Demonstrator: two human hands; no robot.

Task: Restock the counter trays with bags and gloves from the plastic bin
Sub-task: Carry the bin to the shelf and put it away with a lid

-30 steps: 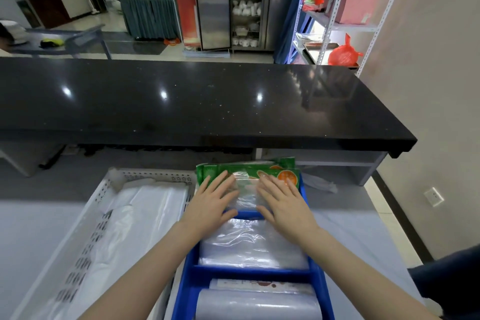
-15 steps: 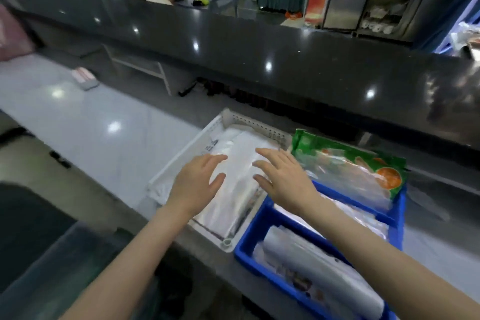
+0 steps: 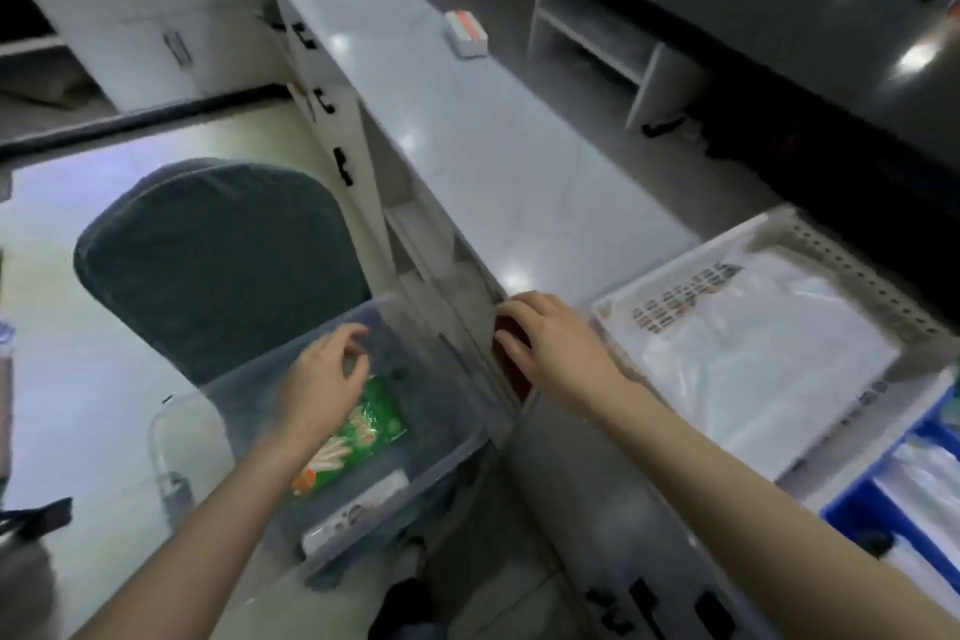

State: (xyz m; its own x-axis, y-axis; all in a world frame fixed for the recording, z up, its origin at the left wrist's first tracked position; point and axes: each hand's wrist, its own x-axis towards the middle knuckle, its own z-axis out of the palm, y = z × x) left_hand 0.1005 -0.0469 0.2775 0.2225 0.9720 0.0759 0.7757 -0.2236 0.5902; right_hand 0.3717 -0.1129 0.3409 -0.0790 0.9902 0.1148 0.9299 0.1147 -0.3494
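A clear plastic bin [image 3: 447, 463] stands on a chair below the counter's edge. Inside lies a green packet of bags [image 3: 363, 437], and a white pack [image 3: 358, 512] rests near the bin's front wall. My left hand [image 3: 324, 379] hovers over the bin just above the green packet, fingers curled, holding nothing. My right hand [image 3: 553, 346] is over the counter's edge, fingers spread and empty. The white perforated tray [image 3: 841, 250] on the counter holds flat white plastic bags. A blue tray [image 3: 852, 515] with clear packs shows at the far right edge.
A dark cushioned chair back [image 3: 208, 255] rises behind the bin. The grey counter [image 3: 467, 130] runs away to the upper left, with a small white and orange box [image 3: 466, 33] on it. A black upper counter [image 3: 779, 16] overhangs on the right. White cabinets stand at upper left.
My view has swung left and down from the trays to the bin. Both hands left the trays; the left hand went down over the bin and the right hand came to the counter's edge.
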